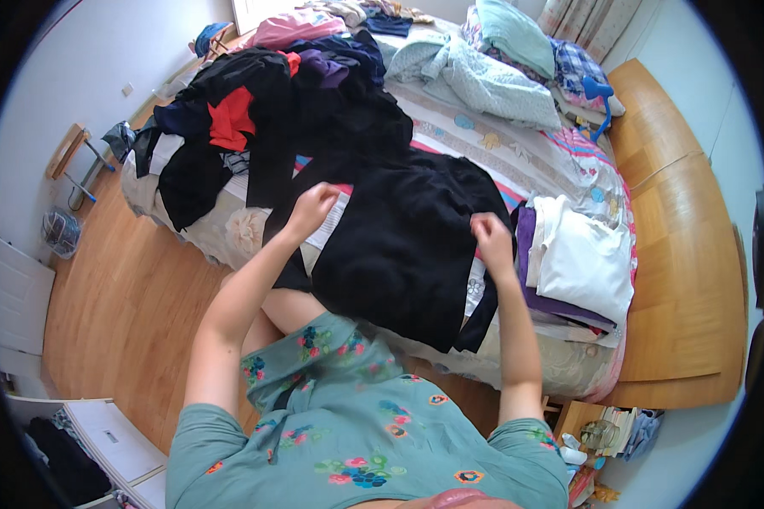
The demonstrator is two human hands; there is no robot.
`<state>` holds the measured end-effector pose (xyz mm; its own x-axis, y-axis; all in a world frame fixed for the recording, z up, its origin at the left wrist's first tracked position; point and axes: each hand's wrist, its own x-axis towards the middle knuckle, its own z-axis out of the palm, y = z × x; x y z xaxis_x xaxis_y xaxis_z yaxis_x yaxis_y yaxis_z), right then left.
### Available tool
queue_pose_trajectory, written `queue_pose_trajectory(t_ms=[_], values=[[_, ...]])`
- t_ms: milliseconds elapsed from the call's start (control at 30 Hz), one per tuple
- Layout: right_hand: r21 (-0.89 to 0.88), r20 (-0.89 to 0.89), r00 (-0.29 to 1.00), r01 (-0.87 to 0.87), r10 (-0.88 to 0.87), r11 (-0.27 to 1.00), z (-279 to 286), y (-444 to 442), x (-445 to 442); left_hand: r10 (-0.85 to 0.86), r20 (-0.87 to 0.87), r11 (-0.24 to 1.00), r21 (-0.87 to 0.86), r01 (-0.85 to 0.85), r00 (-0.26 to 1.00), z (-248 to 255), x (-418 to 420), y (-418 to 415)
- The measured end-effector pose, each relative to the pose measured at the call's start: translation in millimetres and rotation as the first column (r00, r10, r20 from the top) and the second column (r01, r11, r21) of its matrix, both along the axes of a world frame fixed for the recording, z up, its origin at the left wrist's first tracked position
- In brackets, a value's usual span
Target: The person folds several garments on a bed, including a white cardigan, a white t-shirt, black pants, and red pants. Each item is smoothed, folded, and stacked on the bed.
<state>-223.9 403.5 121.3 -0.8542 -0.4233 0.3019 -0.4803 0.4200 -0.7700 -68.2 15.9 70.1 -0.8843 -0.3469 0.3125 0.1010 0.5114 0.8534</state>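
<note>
A black long-sleeved garment (401, 248) lies spread over the near edge of the bed, its lower part towards my lap. At its left side, my left hand (318, 207) is bent with the fingers curled by the sleeve; whether it pinches cloth cannot be told. My right hand (491, 235) is at the garment's right side, fingers curled near the other sleeve and slightly blurred. Folded clothes lie to the right of my right hand, with a white shirt (586, 254) on top and a purple garment (526, 248) beneath.
A large heap of dark clothes (350, 121) with a red garment (232, 119) covers the bed's left part. A pale green quilt (477, 83) and pillows lie at the back. The wooden headboard (668, 242) borders the right; a bedside table (576, 417) holds a glass jar (598, 434).
</note>
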Motion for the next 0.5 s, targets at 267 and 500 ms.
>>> queue_pose_trajectory(t_ms=[267,500], values=[[-0.131,0.566,0.739,0.517,-0.364,0.846,-107,90,153,0.036,0.505,0.972,0.181,-0.147,0.862,-60,90,24],[0.464,0.307,0.808,0.334,-0.503,0.82,-70,47,181,0.048,0.424,0.997,0.029,-0.067,0.904,-41,89,62]])
